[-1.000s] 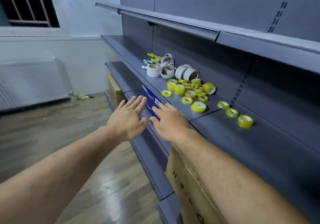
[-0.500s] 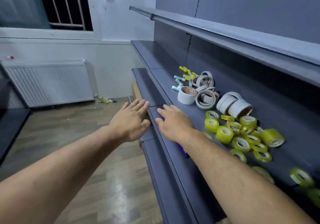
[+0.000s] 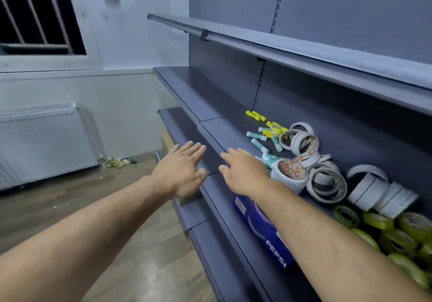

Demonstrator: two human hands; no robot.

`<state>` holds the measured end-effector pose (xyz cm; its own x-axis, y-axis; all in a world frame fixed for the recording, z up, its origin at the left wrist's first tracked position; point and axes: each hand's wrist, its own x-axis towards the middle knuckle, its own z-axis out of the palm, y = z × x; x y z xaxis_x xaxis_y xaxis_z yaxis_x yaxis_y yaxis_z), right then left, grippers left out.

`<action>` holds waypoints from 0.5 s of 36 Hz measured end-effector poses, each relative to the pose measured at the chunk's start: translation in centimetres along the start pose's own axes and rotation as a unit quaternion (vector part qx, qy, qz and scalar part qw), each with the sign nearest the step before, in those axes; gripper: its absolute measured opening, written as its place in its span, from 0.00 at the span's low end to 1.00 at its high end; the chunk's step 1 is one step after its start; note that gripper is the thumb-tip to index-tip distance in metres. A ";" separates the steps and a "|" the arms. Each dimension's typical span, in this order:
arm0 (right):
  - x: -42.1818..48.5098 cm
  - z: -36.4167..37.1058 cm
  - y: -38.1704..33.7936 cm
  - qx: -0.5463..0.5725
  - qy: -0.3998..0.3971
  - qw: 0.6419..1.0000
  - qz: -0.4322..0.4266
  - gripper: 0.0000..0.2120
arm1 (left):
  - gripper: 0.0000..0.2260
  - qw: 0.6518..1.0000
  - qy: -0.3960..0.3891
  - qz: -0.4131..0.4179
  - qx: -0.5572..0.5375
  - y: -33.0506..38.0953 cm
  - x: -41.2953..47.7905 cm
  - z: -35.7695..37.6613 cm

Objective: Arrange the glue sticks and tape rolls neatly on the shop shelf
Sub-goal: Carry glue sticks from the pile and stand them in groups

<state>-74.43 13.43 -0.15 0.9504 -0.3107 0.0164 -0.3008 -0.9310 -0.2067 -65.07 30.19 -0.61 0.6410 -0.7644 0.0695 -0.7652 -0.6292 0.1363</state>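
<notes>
So the head camera is swinging left along the shelf (image 3: pixel 224 133) compared with a second ago, and both hands are travelling with it. The yellow tape rolls (image 3: pixel 397 231) are dropping off to the lower right. The glue sticks (image 3: pixel 257 135) and white tape rolls (image 3: pixel 301 140) are sitting right ahead now, so I'm guessing sorting is starting at that end.

The left hand (image 3: pixel 182 170) is hovering off the shelf front and the right hand (image 3: pixel 245 173) is reaching in just beside the sticks, above a blue Pepsi box (image 3: pixel 264 227). Both grips are spread flat, holding nothing.

The sticks are all lying on their sides mid-shelf. Their long axes are pointing every which way, with the yellow ones running diagonally toward the back panel.
</notes>
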 end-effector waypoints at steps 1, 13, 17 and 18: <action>1.2 -0.1 -0.1 0.000 0.004 1.000 0.007 0.23 | 0.33 1.000 -0.002 0.007 -0.001 -0.8 1.3 -0.2; 12.4 -0.5 4.6 -0.030 -0.013 0.995 0.095 0.20 | 0.29 0.996 -0.017 0.086 -0.026 -3.9 16.1 0.8; 15.7 -0.7 7.5 -0.021 -0.013 0.988 0.150 0.17 | 0.29 0.993 -0.029 0.109 -0.018 -4.1 20.3 1.1; 16.4 -0.8 8.2 -0.020 -0.016 0.986 0.162 0.15 | 0.29 0.993 -0.028 0.117 -0.017 -4.0 21.4 1.1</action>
<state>-61.41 0.51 -0.80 0.8052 -0.5881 -0.0760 -0.5920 -0.7904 -0.1575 -48.36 16.24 -0.79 0.4402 -0.8966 0.0489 -0.8901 -0.4285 0.1551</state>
